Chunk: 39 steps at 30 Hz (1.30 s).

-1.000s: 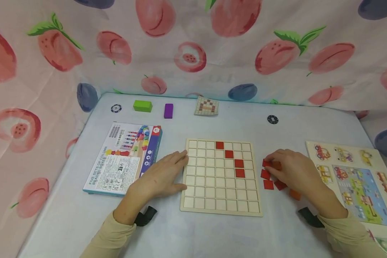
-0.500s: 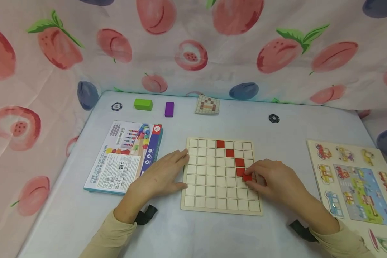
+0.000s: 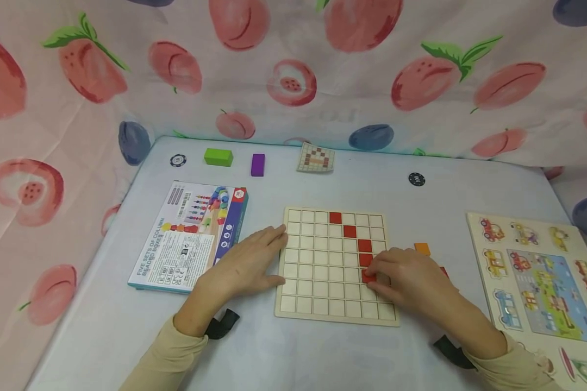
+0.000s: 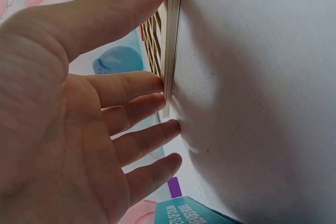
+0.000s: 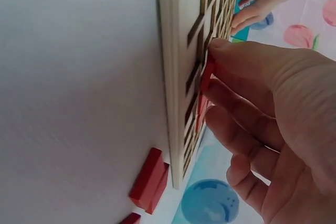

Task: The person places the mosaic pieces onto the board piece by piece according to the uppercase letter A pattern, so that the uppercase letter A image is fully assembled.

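Right hand [image 3: 411,282] lowered, five red tiles [image 3: 364,246]

The right hand [image 5: 273,129] pinches a small red square tile [image 5: 208,74] against the pale wooden grid board [image 5: 176,51], its fingertips [image 5: 220,45] at a cell; two red tiles [image 5: 149,182] lie on the white tabletop [image 5: 73,87] beside the board's edge; the other hand's fingers [image 5: 257,6] touch the far edge.

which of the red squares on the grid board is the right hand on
The lowest red tile, at the bottom of the red run on the wooden grid board. The right hand pinches it; the four tiles above it, like the top one, lie untouched.
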{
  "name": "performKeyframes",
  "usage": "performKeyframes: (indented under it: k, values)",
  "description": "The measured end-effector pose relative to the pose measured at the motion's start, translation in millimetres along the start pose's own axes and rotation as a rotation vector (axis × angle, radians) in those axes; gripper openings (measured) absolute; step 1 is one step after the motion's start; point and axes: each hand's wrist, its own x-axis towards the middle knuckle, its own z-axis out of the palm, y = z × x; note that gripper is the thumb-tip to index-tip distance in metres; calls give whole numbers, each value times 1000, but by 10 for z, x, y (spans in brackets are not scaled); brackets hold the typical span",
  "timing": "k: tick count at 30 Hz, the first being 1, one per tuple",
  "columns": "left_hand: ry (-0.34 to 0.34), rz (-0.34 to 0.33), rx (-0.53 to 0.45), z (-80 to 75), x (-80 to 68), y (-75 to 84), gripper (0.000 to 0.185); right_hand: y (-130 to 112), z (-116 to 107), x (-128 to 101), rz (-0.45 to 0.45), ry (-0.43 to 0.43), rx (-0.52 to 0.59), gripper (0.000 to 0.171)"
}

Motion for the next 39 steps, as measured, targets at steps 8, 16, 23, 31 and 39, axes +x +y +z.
performKeyframes:
  k: [8,16,23,31,39]
  values:
    - [-5,-4,3,-8,2,5,88,38,-7,-14,66,-58,28,17]
    - [-14,-3,-1,-5,17,20,88,367,-289,-230,259,-144,-5,28]
    - [-13,-10,4,-5,6,8,87,676,-420,-489,411,-278,-15,34]
    - [-4,-13,-5,6,-7,-3,87,819,-366,-659,501,-290,6,33]
    - [-3,-6,1,5,0,9,87,879,-390,-730,558,-312,-19,43]
